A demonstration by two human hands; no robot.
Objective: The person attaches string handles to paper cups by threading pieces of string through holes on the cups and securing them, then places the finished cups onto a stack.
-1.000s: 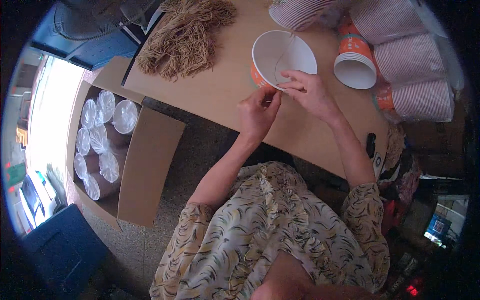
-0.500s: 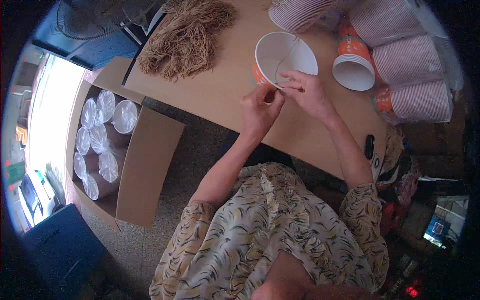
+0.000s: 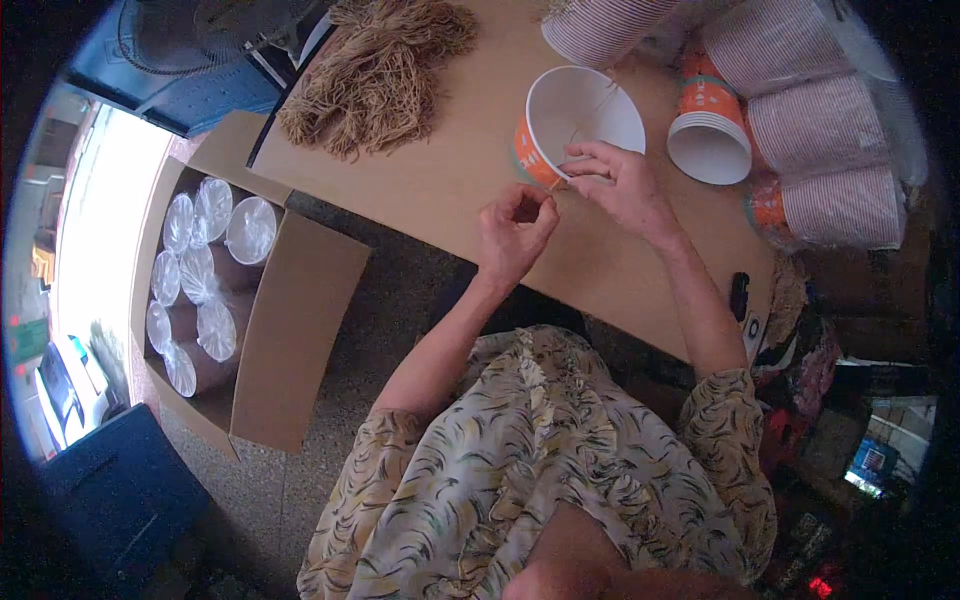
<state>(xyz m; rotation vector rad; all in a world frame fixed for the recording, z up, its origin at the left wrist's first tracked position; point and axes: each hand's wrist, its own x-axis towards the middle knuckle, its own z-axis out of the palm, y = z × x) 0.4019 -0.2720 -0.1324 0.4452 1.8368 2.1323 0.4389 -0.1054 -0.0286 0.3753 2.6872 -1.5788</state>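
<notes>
From my remote seat, I see the paper tub (image 3: 565, 102) at one o'clock on the tabletop (image 3: 455, 175): probably light, springy, easily dented, best held by its rim. Left hand (image 3: 512, 240) pinches string (image 3: 556, 185) at its seven o'clock; right hand (image 3: 630, 194) bends fingers there, grip unclear.

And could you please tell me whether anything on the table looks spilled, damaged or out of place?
Nothing looks spilled or damaged. The tan cord heap sprawls untidily at the table's far left, while the orange tub shows no clear dents.
</notes>
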